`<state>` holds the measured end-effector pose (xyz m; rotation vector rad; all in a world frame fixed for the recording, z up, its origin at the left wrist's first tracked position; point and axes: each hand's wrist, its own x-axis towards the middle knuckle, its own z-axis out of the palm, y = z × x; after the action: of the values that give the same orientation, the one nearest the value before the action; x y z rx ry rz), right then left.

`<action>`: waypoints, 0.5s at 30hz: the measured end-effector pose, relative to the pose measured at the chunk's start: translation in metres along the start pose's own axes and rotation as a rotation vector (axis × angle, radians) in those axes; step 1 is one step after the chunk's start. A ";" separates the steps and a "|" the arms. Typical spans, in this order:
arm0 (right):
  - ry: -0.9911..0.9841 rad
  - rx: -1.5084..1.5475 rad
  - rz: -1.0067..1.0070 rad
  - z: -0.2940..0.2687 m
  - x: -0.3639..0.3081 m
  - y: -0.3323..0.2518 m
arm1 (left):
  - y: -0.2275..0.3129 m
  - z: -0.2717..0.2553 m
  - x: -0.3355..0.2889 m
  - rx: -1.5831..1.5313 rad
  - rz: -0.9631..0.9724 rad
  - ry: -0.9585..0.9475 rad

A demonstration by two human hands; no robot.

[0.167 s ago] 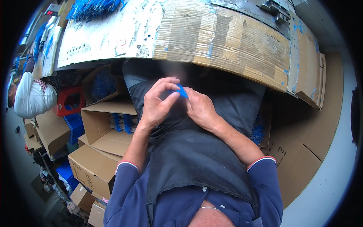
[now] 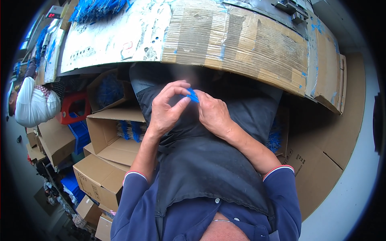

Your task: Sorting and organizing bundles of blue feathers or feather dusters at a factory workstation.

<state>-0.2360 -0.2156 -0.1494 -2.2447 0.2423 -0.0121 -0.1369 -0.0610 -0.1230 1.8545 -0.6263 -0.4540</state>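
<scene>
Above my lap, over a dark apron (image 2: 213,168), both hands meet at a small blue plastic piece (image 2: 193,96). My left hand (image 2: 167,107) is curled, its thumb and fingertips closing on the piece's left side. My right hand (image 2: 214,112) pinches the other side, thumb and forefinger pressed together; its remaining fingers are folded under and partly hidden. The piece looks like short narrow strips side by side, but its exact kind is too small to make out.
A workbench (image 2: 116,44) partly covered with worn cardboard (image 2: 241,44) stands ahead, with a blue pile (image 2: 98,9) on it. Open cardboard boxes (image 2: 100,134) and a red stool (image 2: 74,107) are at left. A person in white (image 2: 36,102) sits farther left.
The blue piece has turned slightly between my fingertips, and more of its separate strips show. Both hands stay in nearly the same place.
</scene>
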 end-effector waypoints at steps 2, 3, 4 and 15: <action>0.004 -0.012 -0.012 -0.001 0.002 0.001 | -0.001 0.000 0.002 -0.019 0.038 0.011; 0.004 -0.022 -0.023 -0.002 0.002 0.001 | -0.001 0.000 0.002 -0.018 0.038 0.010; 0.004 -0.022 -0.022 -0.002 0.002 0.001 | -0.001 0.000 0.002 -0.003 0.065 0.011; -0.182 0.473 0.114 0.002 0.006 0.007 | -0.013 0.004 -0.006 -0.215 -0.020 0.117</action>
<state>-0.2315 -0.2199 -0.1564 -1.7469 0.2397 0.1772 -0.1415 -0.0569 -0.1366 1.6708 -0.4616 -0.4064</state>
